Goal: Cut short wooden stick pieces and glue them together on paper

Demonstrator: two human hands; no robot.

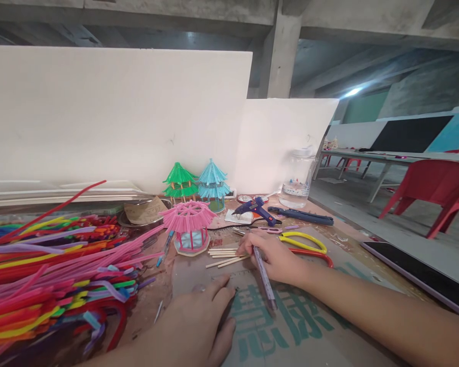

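My right hand [277,257] is closed on a pen [264,278] with a pale purple patterned barrel, which slants down toward me across the mat. Its fingertips are beside several thin wooden sticks [225,259] and partly cover their ends. My left hand [197,318] lies palm down on the grey mat [290,326] with green lettering, its fingers apart and holding nothing. Beyond it stands a small pavilion [191,227] with a pink pipe-cleaner roof and an octagonal base. A green pavilion [179,181] and a light blue one [213,183] stand farther back.
Colourful pipe cleaners [57,270] fill the left side near a metal bowl [143,211]. A blue glue gun [258,210], yellow-and-red-handled scissors [306,242], dark blue pliers [302,215] and a clear jar [296,183] lie or stand behind. A tablet [416,272] rests at right.
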